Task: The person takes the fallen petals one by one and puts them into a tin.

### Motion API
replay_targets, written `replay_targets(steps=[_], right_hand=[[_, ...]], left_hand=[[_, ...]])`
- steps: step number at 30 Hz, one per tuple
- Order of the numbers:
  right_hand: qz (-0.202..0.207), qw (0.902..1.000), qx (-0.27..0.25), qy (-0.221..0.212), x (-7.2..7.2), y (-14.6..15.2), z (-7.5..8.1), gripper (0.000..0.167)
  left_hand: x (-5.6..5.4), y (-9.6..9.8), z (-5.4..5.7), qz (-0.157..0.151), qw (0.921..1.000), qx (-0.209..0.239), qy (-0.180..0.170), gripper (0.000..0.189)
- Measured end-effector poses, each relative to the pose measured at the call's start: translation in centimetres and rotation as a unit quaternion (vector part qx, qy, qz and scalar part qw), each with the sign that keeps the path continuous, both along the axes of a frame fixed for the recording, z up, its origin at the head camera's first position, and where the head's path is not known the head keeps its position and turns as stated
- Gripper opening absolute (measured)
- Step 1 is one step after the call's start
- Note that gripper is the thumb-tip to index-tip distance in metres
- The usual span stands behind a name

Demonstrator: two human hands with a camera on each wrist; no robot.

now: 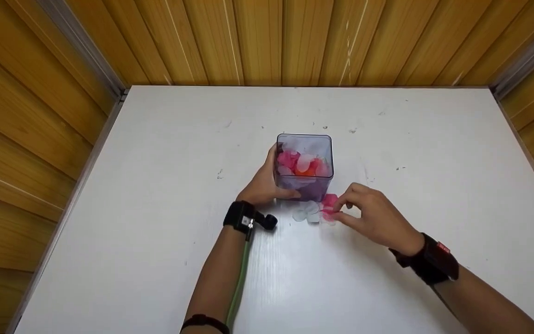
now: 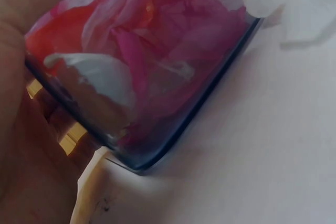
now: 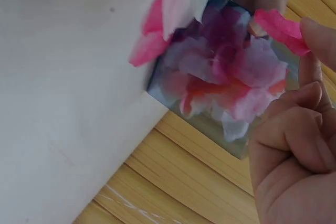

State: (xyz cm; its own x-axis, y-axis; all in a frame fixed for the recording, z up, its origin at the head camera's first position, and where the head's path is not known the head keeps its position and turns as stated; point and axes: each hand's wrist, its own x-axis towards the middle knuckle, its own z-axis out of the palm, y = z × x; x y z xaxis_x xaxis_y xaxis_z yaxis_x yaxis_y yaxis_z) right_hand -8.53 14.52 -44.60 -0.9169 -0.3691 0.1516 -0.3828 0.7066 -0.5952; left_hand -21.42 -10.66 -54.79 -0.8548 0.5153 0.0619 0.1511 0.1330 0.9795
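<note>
My left hand (image 1: 263,184) grips a clear, purple-tinted square container (image 1: 311,189) from its left side, with the thumb along the near wall. Pink, red, white and orange artificial petals (image 1: 305,163) fill the lower part of it. Just in front of its near right corner, my right hand (image 1: 376,213) pinches a bright pink petal (image 3: 283,31) between thumb and index finger. Its other fingers are curled in the right wrist view. White petals (image 1: 308,212) and pink petals (image 3: 149,48) lie on the table close by the container.
A white table (image 1: 165,195) with small dark scuffs lies under everything. Yellow wood-look panels (image 1: 257,41) stand along its back and both sides. Black straps with devices (image 1: 241,217) sit on both wrists, and a green cable (image 1: 241,278) runs along the left forearm.
</note>
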Motion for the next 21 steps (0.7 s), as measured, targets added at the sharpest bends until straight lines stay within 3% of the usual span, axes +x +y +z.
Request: replay_targets(steps=[5,9,16,21], right_hand=[[-0.028,0.9975,-0.047,0.044,-1.7,-0.7,3.0,0.016],[-0.037,0.9928,-0.077,0.085,-4.1,-1.6,4.3,0.013],[-0.080,0.9915,-0.060,0.083,-8.0,-2.9,4.1,0.011],[-0.100,0.9932,-0.023,0.055,-9.0,-3.0,3.5,0.019]], left_hand=[[0.1,-0.1,-0.2,0.001,1.0000,0.003,0.000,0.133],[0.1,-0.1,-0.2,-0.001,1.0000,0.005,0.001,0.131],[0.0,0.1,-0.2,-0.009,0.9998,0.017,0.006,0.131],[-0.2,0.1,-0.1,-0.011,0.9998,0.015,0.012,0.131]])
